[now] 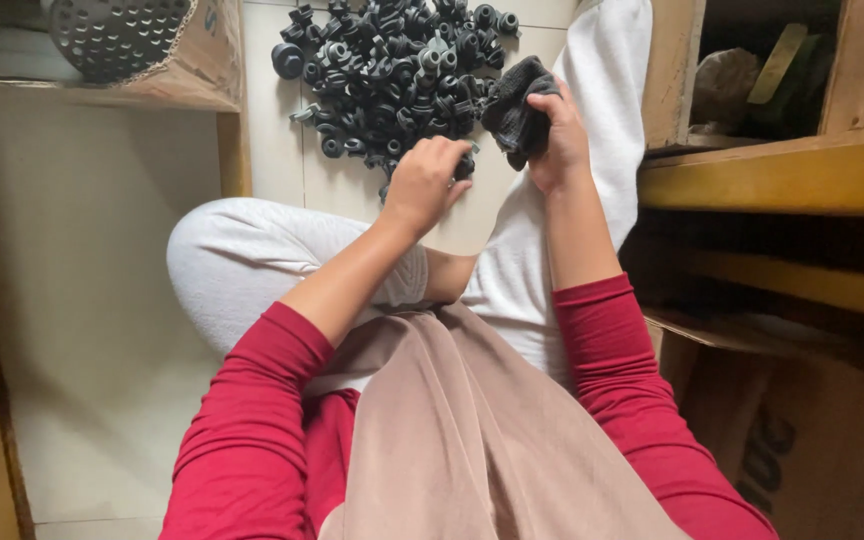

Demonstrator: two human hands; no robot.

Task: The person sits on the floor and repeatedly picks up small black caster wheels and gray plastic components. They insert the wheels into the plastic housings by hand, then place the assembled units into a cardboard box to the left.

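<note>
Left hand: the left hand (422, 185), centre of the frame, has its fingers curled down and closed on a small black part (464, 166) at the near edge of the pile; most of that part is hidden under the fingertips.
Right hand: the right hand (555, 140), upper centre-right, is clenched around a dark cloth (514, 105), which bulges out to the left of the fingers.
Pile: the black rubber parts (392, 75) lie heaped on the pale tiled floor (82, 300) at the top centre, touching one another; the cloth overlaps the pile's right edge.
Gap between hands: narrow; the hands are near each other but apart.
Legs: white trouser legs (252, 260) run under both forearms, one knee at centre left, the other leg stretching to the upper right beside the pile.
Left boundary: a wooden shelf (102, 95) with a cardboard box (202, 60) occupies the upper left.
Right boundary: a yellow wooden shelf edge (772, 175) stands close beside the right forearm.
Open room: bare floor at the left and lower left of the frame.
</note>
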